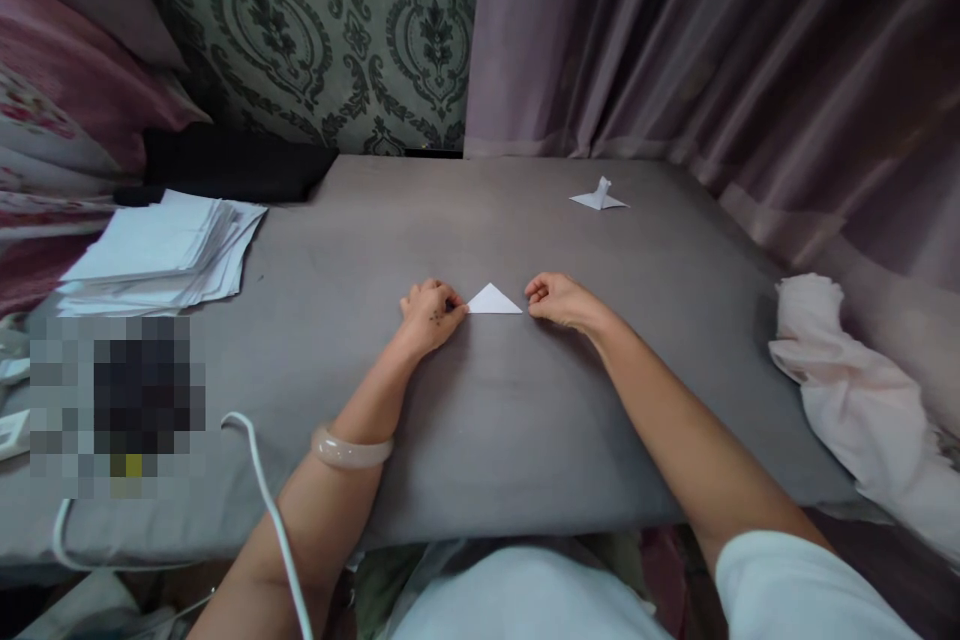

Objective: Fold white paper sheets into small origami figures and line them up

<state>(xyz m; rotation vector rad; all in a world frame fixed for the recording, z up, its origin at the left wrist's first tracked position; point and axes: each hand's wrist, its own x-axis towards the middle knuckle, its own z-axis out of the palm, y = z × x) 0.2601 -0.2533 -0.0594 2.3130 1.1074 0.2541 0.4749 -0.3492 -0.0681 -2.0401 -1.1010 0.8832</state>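
Observation:
A small white sheet of paper folded into a triangle point(492, 300) lies flat on the grey cloth, its point facing away from me. At its left corner, the thumb and finger of my left hand point(433, 315) pinch the paper. My right hand point(562, 302) is beside the right corner, a small gap from it. Its fingers are loosely curled, with the thumb apart from them and nothing visible between. A pale bangle point(351, 449) circles my left wrist.
A folded white paper figure point(601, 196) stands at the back right of the grey-covered table point(420, 220). Stacked paper point(161, 245) and a black item point(240, 163) lie at left. A white cable point(262, 480) crosses near my left forearm. Pale crumpled cloth point(840, 370) lies right.

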